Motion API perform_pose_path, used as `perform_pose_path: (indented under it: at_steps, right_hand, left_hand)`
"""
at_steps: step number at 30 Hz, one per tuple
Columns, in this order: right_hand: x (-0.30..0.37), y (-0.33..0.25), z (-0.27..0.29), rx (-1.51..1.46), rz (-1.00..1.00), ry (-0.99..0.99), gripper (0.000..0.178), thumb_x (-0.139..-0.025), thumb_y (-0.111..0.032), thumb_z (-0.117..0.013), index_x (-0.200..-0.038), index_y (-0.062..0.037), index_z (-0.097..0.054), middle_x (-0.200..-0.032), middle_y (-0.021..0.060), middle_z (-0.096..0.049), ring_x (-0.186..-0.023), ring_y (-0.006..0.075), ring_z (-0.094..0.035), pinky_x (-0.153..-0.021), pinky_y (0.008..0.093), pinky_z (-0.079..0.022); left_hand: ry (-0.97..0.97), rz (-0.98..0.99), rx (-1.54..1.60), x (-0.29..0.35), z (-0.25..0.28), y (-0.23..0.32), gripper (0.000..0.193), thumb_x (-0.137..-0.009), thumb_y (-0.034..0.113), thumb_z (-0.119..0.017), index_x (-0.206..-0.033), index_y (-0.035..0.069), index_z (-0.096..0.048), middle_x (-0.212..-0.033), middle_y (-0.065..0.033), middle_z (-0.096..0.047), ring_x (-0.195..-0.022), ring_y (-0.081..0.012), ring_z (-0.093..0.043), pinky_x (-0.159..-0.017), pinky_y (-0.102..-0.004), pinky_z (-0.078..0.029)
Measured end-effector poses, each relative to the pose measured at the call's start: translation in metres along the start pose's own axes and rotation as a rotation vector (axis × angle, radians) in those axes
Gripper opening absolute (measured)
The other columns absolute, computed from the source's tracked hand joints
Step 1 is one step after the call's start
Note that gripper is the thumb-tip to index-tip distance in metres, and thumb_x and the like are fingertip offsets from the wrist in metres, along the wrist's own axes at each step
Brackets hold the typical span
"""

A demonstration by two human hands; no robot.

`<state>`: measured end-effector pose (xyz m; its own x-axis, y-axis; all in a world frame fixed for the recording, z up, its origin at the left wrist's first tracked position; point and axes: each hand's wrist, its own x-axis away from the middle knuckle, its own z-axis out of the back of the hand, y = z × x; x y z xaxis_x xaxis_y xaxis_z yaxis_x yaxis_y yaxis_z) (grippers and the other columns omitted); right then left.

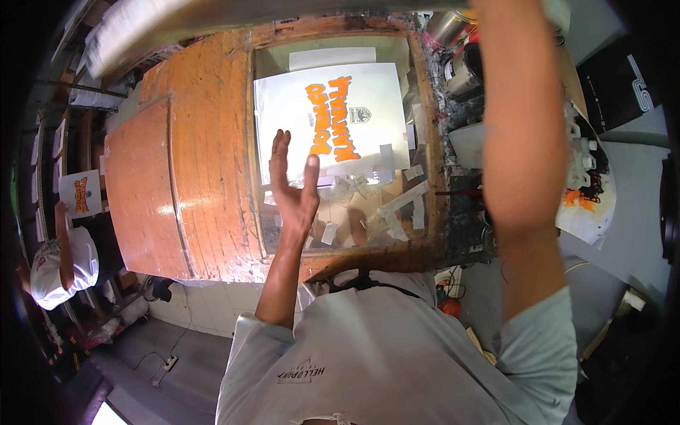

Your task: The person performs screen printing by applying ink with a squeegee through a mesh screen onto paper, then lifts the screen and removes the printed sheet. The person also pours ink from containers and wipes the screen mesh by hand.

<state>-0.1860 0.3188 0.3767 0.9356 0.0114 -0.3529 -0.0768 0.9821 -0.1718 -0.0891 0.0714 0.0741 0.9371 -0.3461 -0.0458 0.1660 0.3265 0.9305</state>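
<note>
We look first at the room: a grey floor (202, 340) spreads at lower left, and a co-worker (67, 265) near the shelves holds a white card (79, 195) with similar orange letters. Our wooden table (212, 142) fills the middle, shiny and worn, with a glass pane (338, 218) set into its right part. Across the top runs a pale bar (170, 28), too blurred to name surely. Our right arm (528, 142) goes up out of the picture, so we cannot tell what the fingers of the right hand do.

The white sheet (283, 99) lies flat on the glass. Our left hand (294, 195) is at its lower left edge, fingers spread and grasping nothing; if they touch the sheet, we cannot tell.

On the sheet, the orange lettering (340, 113) with dark edges is already in place, and the small dark emblem (360, 115) beside it also. We judge the marking to be far advanced, perhaps complete; whether some colour is lacking, we cannot tell. The sheet is not yet taken off the glass. Smallest are the tape pieces (404, 200), scattered on the pane below it.
</note>
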Motion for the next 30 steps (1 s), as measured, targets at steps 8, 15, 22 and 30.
perform_pose_path:
  at_steps: [8, 15, 22, 30]
  right_hand:
    - [0.246, -0.075, -0.185, -0.091, -0.082, -0.09, 0.037, -0.088, -0.04, -0.073, -0.101, -0.0055, -0.066, -0.091, 0.014, -0.069, -0.083, 0.0282, -0.066, -0.077, 0.0462, -0.046]
    - [0.299, -0.078, -0.257, -0.159, -0.198, -0.449, 0.038, -0.082, -0.002, -0.062, -0.119, -0.0086, -0.063, -0.106, 0.0128, -0.069, -0.105, 0.0312, -0.063, -0.094, 0.0557, -0.042]
    - [0.339, -0.094, -0.279, -0.053, -0.116, -0.232, 0.035, -0.081, -0.007, -0.064, -0.116, -0.0087, -0.065, -0.114, 0.0116, -0.066, -0.113, 0.0281, -0.058, -0.095, 0.056, -0.039]
    - [0.273, -0.052, -0.318, 0.017, -0.14, -0.178, 0.034, -0.082, -0.009, -0.067, -0.117, -0.0097, -0.068, -0.104, 0.0114, -0.068, -0.108, 0.0284, -0.061, -0.095, 0.0569, -0.039]
  left_hand:
    - [-0.028, 0.539, 1.033, 0.095, 0.041, 0.054, 0.091, -0.098, 0.062, -0.051, -0.157, 0.0, -0.019, -0.157, -0.022, -0.03, -0.147, -0.0354, -0.032, -0.118, -0.0588, -0.028]
    - [0.147, 1.019, 0.99, 0.097, 0.007, -0.047, 0.088, -0.099, 0.049, -0.059, -0.156, -0.002, -0.014, -0.158, -0.0236, -0.02, -0.15, -0.0341, -0.025, -0.116, -0.0694, -0.017]
    - [0.197, 1.016, 1.038, 0.111, 0.0, -0.076, 0.038, -0.097, 0.027, -0.056, -0.127, 0.004, -0.052, -0.132, -0.0105, -0.05, -0.134, -0.028, -0.047, -0.112, -0.0708, -0.02]
    - [0.16, 1.0, 0.936, 0.103, 0.002, -0.05, 0.018, -0.091, 0.021, -0.049, -0.105, 0.009, -0.054, -0.132, -0.011, -0.052, -0.14, -0.0304, -0.042, -0.111, -0.0689, -0.021]
